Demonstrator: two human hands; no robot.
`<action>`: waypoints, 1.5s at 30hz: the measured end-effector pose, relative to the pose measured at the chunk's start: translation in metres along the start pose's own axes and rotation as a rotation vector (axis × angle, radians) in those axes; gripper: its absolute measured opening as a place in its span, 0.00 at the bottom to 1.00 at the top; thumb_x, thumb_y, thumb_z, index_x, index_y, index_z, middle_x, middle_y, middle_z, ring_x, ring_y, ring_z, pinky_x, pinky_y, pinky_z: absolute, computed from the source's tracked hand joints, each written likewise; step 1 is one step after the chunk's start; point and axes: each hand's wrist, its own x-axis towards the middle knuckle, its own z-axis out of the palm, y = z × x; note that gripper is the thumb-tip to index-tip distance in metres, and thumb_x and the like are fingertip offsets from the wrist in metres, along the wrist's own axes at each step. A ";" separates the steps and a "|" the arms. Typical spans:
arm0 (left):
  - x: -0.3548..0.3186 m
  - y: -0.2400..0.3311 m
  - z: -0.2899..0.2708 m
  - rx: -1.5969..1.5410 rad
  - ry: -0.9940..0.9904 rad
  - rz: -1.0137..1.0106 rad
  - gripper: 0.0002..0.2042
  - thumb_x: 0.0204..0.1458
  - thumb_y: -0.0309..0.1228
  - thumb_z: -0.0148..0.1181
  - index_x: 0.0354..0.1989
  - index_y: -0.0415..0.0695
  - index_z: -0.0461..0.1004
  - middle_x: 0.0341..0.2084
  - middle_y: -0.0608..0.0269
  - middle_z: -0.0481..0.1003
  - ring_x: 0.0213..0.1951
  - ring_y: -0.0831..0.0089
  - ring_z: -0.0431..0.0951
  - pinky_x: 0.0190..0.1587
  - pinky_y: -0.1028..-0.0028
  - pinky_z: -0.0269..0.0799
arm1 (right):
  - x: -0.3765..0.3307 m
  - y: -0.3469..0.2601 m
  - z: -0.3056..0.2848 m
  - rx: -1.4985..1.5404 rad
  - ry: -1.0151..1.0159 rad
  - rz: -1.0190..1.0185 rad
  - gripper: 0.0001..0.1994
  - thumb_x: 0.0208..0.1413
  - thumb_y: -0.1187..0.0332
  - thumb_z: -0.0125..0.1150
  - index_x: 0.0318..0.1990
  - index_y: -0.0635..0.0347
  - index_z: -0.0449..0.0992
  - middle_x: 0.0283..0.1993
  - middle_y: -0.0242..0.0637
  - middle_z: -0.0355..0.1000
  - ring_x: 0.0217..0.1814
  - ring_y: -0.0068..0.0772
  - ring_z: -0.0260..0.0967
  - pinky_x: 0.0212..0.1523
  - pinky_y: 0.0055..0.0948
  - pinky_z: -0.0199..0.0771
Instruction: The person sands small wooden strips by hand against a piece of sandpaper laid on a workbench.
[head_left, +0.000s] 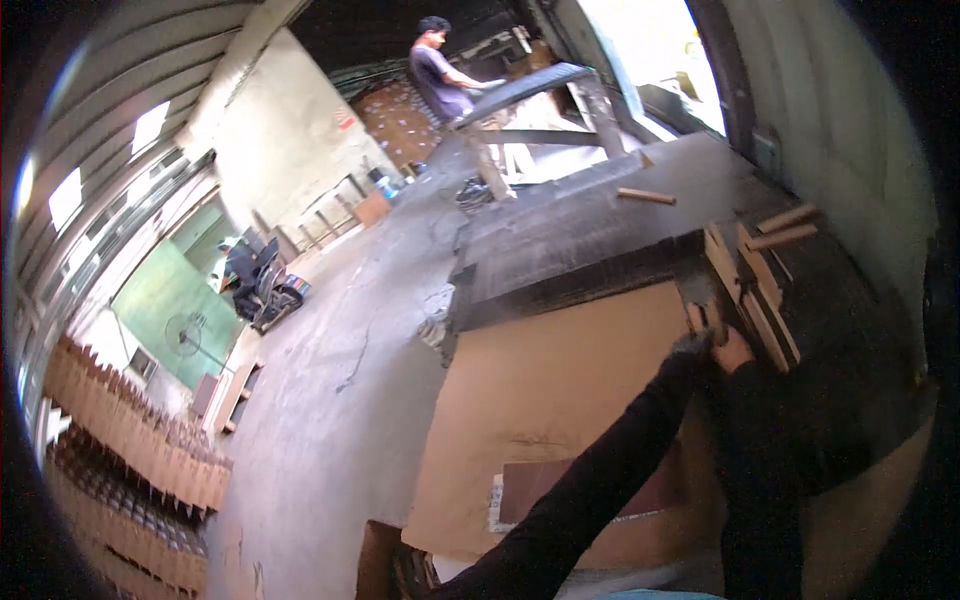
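Both my hands are close together at the right edge of a large tan cardboard sheet, beside a stack of narrow wooden or board strips. My left hand, which looks grey and gloved, is closed at a small tan piece. Closed against the same piece is my right hand, just left of the strips. The piece is small and blurred, so its kind is unclear. A dark reddish-brown board lies on the near part of the sheet, partly under my left forearm.
A dark worktop extends beyond the sheet, with a loose wooden stick on it. Farther back a person stands at a sloping bench. Another person is far left. Stacked brown slatted pieces stand left; a wall rises right.
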 end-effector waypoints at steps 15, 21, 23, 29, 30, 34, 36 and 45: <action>-0.127 -0.002 -0.145 -0.295 0.375 -0.165 0.21 0.51 0.38 0.57 0.50 0.38 0.68 0.34 0.51 0.75 0.32 0.59 0.76 0.31 0.63 0.71 | -0.046 -0.099 0.025 0.165 -0.222 -0.015 0.48 0.50 0.56 0.66 0.69 0.60 0.37 0.71 0.47 0.41 0.72 0.46 0.41 0.68 0.42 0.52; -0.250 0.022 -0.194 -0.168 0.288 -0.283 0.21 0.58 0.47 0.46 0.43 0.39 0.69 0.28 0.54 0.72 0.31 0.63 0.72 0.37 0.62 0.69 | -0.103 -0.105 0.020 -0.103 -0.068 -0.252 0.40 0.52 0.53 0.62 0.67 0.59 0.48 0.68 0.50 0.49 0.66 0.52 0.52 0.63 0.49 0.60; -0.297 0.008 -0.187 -0.110 0.253 -0.278 0.18 0.58 0.46 0.45 0.40 0.42 0.69 0.25 0.58 0.69 0.27 0.67 0.70 0.35 0.64 0.68 | -0.125 -0.108 0.013 -0.033 -0.103 -0.342 0.32 0.52 0.56 0.62 0.61 0.62 0.61 0.59 0.51 0.62 0.60 0.48 0.62 0.57 0.45 0.66; -0.386 -0.163 -0.152 -0.402 0.360 -0.270 0.14 0.57 0.43 0.47 0.34 0.45 0.70 0.23 0.57 0.72 0.27 0.66 0.75 0.29 0.66 0.69 | -0.229 -0.150 0.076 -0.008 -0.449 -0.535 0.22 0.52 0.54 0.60 0.49 0.60 0.75 0.46 0.41 0.75 0.48 0.40 0.72 0.51 0.37 0.71; -0.382 -0.151 -0.150 -0.551 0.453 -0.255 0.14 0.57 0.43 0.48 0.34 0.44 0.70 0.23 0.59 0.72 0.26 0.67 0.74 0.27 0.66 0.69 | -0.239 -0.152 0.087 -0.002 -0.449 -0.503 0.22 0.52 0.53 0.60 0.49 0.58 0.76 0.46 0.40 0.75 0.48 0.41 0.72 0.52 0.37 0.70; -0.366 -0.096 -0.224 -1.008 0.834 -0.090 0.17 0.56 0.48 0.48 0.34 0.46 0.69 0.21 0.63 0.71 0.19 0.69 0.70 0.22 0.67 0.68 | -0.278 -0.203 0.130 -0.049 -0.334 -1.058 0.19 0.49 0.54 0.62 0.45 0.54 0.77 0.49 0.39 0.73 0.53 0.42 0.68 0.51 0.38 0.69; -0.347 -0.116 -0.232 -1.115 0.989 -0.190 0.19 0.55 0.50 0.47 0.37 0.45 0.69 0.21 0.63 0.72 0.18 0.70 0.69 0.21 0.67 0.67 | -0.313 -0.241 0.145 -0.065 -0.383 -1.332 0.16 0.49 0.56 0.62 0.42 0.54 0.77 0.46 0.38 0.73 0.52 0.41 0.68 0.50 0.38 0.67; -0.355 -0.205 -0.236 -1.115 1.107 -0.370 0.16 0.57 0.45 0.47 0.42 0.46 0.69 0.23 0.58 0.71 0.18 0.66 0.69 0.21 0.65 0.67 | -0.382 -0.256 0.176 0.182 -0.526 -1.250 0.08 0.50 0.64 0.63 0.33 0.57 0.76 0.37 0.38 0.73 0.44 0.42 0.69 0.46 0.38 0.68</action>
